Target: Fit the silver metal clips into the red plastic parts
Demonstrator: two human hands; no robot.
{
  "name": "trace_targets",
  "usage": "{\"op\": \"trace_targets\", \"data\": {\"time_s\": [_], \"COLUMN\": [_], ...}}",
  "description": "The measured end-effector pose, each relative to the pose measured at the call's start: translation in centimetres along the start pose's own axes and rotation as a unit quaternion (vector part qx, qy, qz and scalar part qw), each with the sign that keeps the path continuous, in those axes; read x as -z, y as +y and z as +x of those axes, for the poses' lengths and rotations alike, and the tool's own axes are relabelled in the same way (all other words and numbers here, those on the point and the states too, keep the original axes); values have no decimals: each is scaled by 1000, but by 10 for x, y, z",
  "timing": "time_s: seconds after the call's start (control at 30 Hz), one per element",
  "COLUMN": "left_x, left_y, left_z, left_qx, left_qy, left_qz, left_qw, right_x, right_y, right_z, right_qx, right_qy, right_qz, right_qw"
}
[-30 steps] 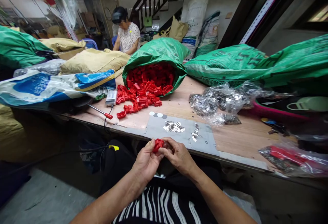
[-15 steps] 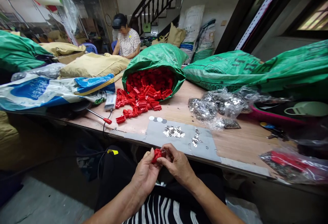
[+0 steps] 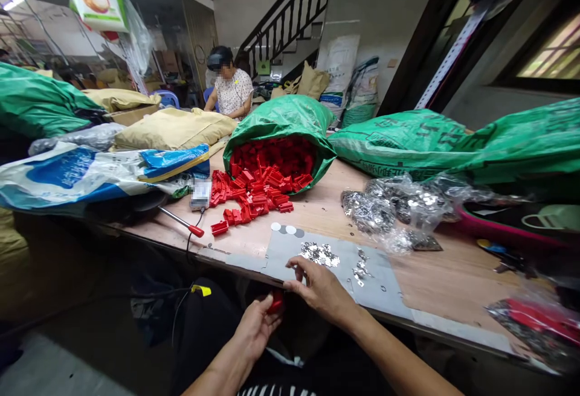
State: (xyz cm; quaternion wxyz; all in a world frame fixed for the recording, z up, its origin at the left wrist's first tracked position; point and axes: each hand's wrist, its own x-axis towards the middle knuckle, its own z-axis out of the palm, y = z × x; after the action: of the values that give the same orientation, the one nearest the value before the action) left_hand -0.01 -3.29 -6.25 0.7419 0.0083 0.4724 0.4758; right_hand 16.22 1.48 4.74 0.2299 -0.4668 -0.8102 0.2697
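Observation:
My left hand (image 3: 254, 328) is below the table's front edge, its thumb and fingers closed on a red plastic piece (image 3: 275, 302), partly hidden in shadow. Up and to the right, my right hand (image 3: 319, 289) reaches over the edge of a grey mat (image 3: 283, 254). Its thumb and curled forefinger are apart, and I see nothing between them. Just beyond those fingers lies a pile of small shiny metal pieces (image 3: 319, 254). A smaller cluster of metal parts (image 3: 361, 267) is to its right on the same mat.
A green sack (image 3: 283, 112) spills red plastic pieces (image 3: 254, 197) onto the table. To the left lies a red-handled tool (image 3: 181, 222). Plastic bags of metal parts (image 3: 389, 203) sit at the right. Across the table is another person (image 3: 231, 91).
My hands have separated. The left has lowered with the red piece, while the right has let go of it and moved over the mat's edge. The camera view has shifted slightly.

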Motion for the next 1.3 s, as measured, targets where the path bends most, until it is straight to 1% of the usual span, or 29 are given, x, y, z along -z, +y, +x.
{"op": "trace_targets", "data": {"time_s": [0.07, 0.2, 0.27, 0.4, 0.5, 0.6, 0.67, 0.73, 0.83, 0.9, 0.93, 0.97, 1.0, 1.03, 1.1, 1.17, 1.23, 1.3], "left_x": [15, 37, 44, 50, 55, 59, 60, 58, 49, 38, 32, 26, 19, 12, -3, -15, -25, -32], "left_y": [-5, -17, -20, -23, -25, -27, -27, -24, -14, -4, 2, 7, 13, 17, 23, 24, 21, 16], "left_z": [15, 33, 36, 42, 48, 52, 52, 46, 27, 8, -2, -13, -23, -33, -50, -61, -67, -69], "left_qx": [6, -5, -8, -14, -13, -8, -4, -7, -34, -55, -53, -40, -37, -46, -71, -90, -103, -110], "left_qy": [-38, -4, -2, -9, -5, 9, 10, 2, -14, -60, -101, -150, -180, -194, -204, -199, -203, -205], "left_qz": [36, 57, 59, 67, 77, 86, 97, 120, 169, 198, 198, 190, 171, 146, 116, 129, 165, 190], "left_qw": [999, 998, 998, 998, 997, 996, 995, 993, 985, 977, 973, 970, 968, 969, 970, 967, 960, 954], "right_x": [6, 10, 8, -2, -9, -15, -17, -17, -14, -11, -10, -9, -9, -9, -10, -13, -17, -19], "right_y": [3, 8, 9, 8, 7, 6, 4, 1, -7, -12, -13, -14, -15, -15, -14, -15, -17, -18], "right_z": [24, 83, 115, 171, 196, 201, 194, 181, 144, 109, 90, 71, 51, 33, 1, -23, -40, -51], "right_qx": [24, 55, 45, 26, 13, 0, -8, -9, 2, 15, 19, 28, 45, 55, 42, 21, 4, 2], "right_qy": [16, 24, 18, 28, 33, 31, 27, 27, 34, 31, 28, 21, 12, -3, -26, -35, -25, -19], "right_qz": [-27, -89, -133, -157, -167, -172, -171, -165, -148, -132, -124, -110, -75, -44, -13, 2, 15, 42], "right_qw": [999, 994, 990, 987, 985, 985, 985, 986, 988, 991, 992, 993, 996, 998, 999, 999, 1000, 999]}}
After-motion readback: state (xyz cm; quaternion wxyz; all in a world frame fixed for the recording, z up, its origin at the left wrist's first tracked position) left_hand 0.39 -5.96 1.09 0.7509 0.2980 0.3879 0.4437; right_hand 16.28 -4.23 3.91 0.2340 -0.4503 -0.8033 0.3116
